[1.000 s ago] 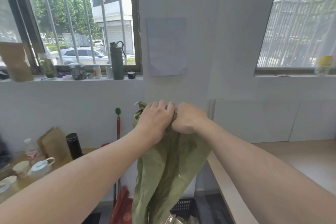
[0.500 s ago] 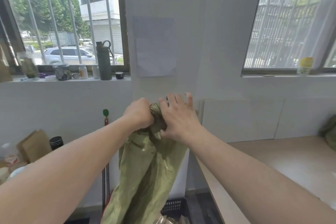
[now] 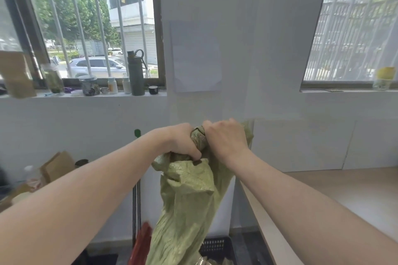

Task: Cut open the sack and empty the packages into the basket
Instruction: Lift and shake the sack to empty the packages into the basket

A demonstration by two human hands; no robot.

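- Sack (image 3: 189,206) of green woven cloth hangs in the middle of the frame, from the two hands down to the bottom edge.
- The left hand (image 3: 183,143) is closed tight on the bunched top of the sack, with the cloth poking out under its fingers.
- The right hand (image 3: 226,139) is just beside it, touching it, and is closed on the same bunched top from the other side.
- One black basket (image 3: 217,247) sits on the floor at the bottom middle of the frame, right under the hanging sack.
- Something shiny shows in the basket at the bottom edge, but it is too small to tell what it is.
- One pale wooden surface (image 3: 344,196) fills the lower right of the frame.
- One tall dark bottle (image 3: 136,73) stands on the windowsill in the upper left.
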